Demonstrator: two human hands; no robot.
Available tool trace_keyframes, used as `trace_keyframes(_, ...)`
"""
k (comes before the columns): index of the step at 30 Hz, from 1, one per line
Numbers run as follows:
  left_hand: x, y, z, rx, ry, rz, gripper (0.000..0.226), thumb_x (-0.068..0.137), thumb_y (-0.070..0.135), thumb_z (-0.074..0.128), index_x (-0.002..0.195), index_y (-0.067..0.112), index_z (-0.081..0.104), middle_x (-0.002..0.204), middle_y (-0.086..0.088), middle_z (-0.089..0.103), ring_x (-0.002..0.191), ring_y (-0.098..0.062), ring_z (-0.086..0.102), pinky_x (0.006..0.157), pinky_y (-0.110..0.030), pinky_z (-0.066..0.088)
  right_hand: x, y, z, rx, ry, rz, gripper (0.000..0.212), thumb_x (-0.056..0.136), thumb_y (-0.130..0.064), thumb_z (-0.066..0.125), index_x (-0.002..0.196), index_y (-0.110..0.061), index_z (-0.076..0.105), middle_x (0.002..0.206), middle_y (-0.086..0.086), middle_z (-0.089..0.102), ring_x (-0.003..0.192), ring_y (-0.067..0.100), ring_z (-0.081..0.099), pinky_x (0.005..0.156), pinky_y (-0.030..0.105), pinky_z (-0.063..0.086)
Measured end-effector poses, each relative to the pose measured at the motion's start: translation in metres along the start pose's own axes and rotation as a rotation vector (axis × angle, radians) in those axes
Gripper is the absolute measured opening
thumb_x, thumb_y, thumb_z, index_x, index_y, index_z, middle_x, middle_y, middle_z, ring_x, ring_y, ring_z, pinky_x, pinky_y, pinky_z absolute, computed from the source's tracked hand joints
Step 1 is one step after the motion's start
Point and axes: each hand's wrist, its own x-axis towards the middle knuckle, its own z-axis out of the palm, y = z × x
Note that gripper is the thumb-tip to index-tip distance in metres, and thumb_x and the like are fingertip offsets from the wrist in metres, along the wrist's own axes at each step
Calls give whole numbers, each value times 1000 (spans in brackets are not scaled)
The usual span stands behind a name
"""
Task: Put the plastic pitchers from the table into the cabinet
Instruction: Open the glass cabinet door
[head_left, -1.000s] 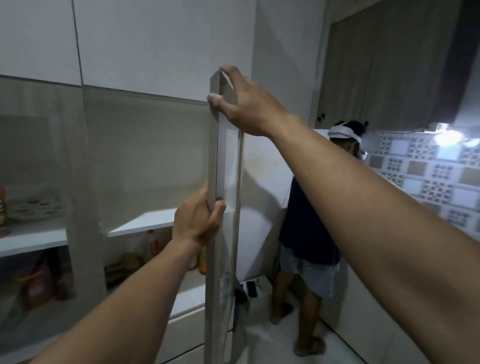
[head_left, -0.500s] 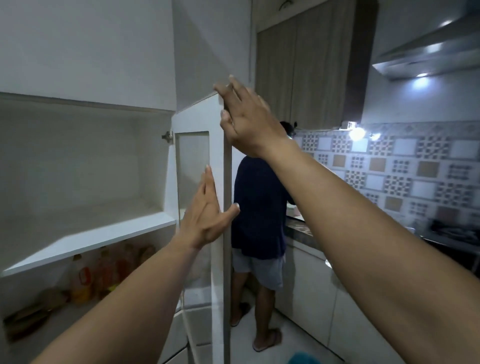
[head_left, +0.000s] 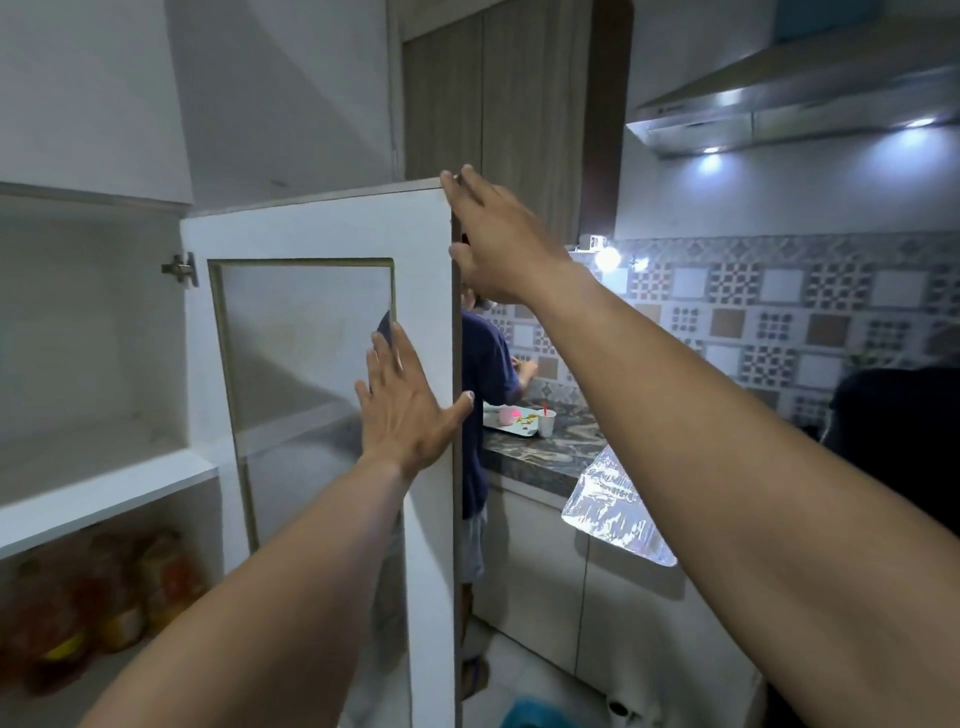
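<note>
Pressing flat, the open left hand (head_left: 402, 410) and open right hand (head_left: 498, 249) meet the white glass-panelled cabinet door (head_left: 322, 228).

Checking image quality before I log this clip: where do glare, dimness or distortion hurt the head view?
Head view: the hood spotlights and a wall lamp flare white; the lower cabinet shelf's orange bottles sit dim and soft; wide-angle stretch enlarges the near forearms; the white glass-paned cabinet door stays legible.

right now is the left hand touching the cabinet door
Touching. The head view shows the left hand open, palm flat on the inner face of the cabinet door, its fingers spread over the frame beside the glass panel.
</note>
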Motion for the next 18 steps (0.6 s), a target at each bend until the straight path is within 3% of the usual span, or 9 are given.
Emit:
trace_keyframes(8,22,15,33,-30,-29,-27,121,76,70,55,147,19,-27,160,-16,-18,148,-36,-7,116,-60,11,17,29,24,78,-31,68,79,98,-9,48,160,-14,0,169,6,-1,150,34,21,116,42,29)
trace_keyframes(18,42,19,55,29,-60,-10,118,77,74,51,149,21,-25,160,-16,-18,148,-37,-6,116,-61,11,27,55,45,93,-68,101,83,97,-11,50,160,-15,-5,169,4,-5,152,32,19,117,43,28)
